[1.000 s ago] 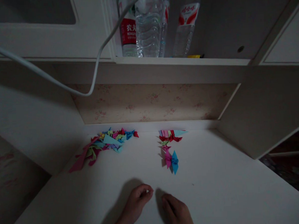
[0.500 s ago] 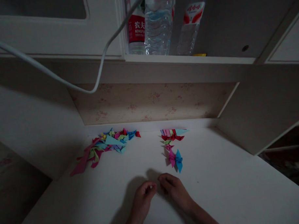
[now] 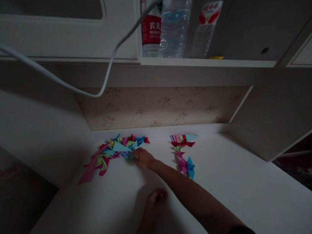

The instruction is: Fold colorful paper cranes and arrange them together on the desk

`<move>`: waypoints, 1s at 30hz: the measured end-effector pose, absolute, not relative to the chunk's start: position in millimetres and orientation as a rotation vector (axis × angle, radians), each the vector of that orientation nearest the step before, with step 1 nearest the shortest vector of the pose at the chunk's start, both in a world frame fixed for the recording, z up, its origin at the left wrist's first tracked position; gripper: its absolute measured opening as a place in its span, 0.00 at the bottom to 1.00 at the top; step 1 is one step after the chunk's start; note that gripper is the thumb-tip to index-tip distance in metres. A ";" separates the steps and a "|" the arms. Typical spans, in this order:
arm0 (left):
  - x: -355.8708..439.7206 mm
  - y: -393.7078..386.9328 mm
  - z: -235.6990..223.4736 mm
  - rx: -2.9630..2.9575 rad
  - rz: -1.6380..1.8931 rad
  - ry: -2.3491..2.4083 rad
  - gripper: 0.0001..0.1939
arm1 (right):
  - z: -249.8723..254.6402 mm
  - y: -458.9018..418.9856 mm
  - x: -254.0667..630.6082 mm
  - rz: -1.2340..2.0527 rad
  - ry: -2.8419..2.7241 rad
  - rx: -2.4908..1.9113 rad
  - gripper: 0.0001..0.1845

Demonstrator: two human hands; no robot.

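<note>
My right hand (image 3: 143, 158) reaches across to the right edge of a pile of colourful folded paper pieces (image 3: 101, 161). Its fingers are pinched together at a light blue folded paper piece (image 3: 129, 155); the exact grip is partly hidden. A larger pale turquoise piece (image 3: 121, 147) lies on top of the pile. Nearer to me, my left hand (image 3: 156, 199) is loosely curled above the white tabletop, in shadow, and nothing shows in it. To the right stand several folded paper pieces in a column, with a pink one (image 3: 183, 165) joined or touching a blue one (image 3: 190, 167) at the front.
A white cable (image 3: 103, 84) hangs across the upper left. On the shelf above are a red-labelled bottle (image 3: 151, 31), a clear water bottle (image 3: 175, 34) and another bottle (image 3: 206, 26). Side panels and a floral back wall (image 3: 160, 106) bound the white tabletop (image 3: 237, 182).
My right hand has moved forward and left, from beside my left hand to the paper pile. My left hand has stayed nearly in place. The view has shifted slightly.
</note>
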State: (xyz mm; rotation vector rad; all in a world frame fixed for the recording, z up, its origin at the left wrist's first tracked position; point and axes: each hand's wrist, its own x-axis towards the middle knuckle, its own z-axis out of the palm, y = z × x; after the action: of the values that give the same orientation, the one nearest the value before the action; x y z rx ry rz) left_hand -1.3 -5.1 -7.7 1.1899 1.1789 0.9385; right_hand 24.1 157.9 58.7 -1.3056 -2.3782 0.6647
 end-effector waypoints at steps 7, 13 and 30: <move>-1.6 2.5 -13.5 1.241 0.881 1.146 0.12 | 42.8 189.0 -7.7 0.622 -2.542 -1.366 0.18; 2.2 3.2 -9.5 1.191 0.895 1.053 0.09 | 37.3 199.0 -25.0 0.622 -2.580 -1.361 0.18; -1.1 2.2 -4.1 1.311 0.838 1.093 0.10 | 47.3 184.4 -29.4 0.821 -2.519 -1.481 0.16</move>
State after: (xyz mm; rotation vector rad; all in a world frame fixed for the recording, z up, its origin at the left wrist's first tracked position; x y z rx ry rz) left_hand -1.1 2.2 -4.1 1.3108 1.0935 0.8383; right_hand -29.4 184.4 47.3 -1.4815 -2.5186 0.8209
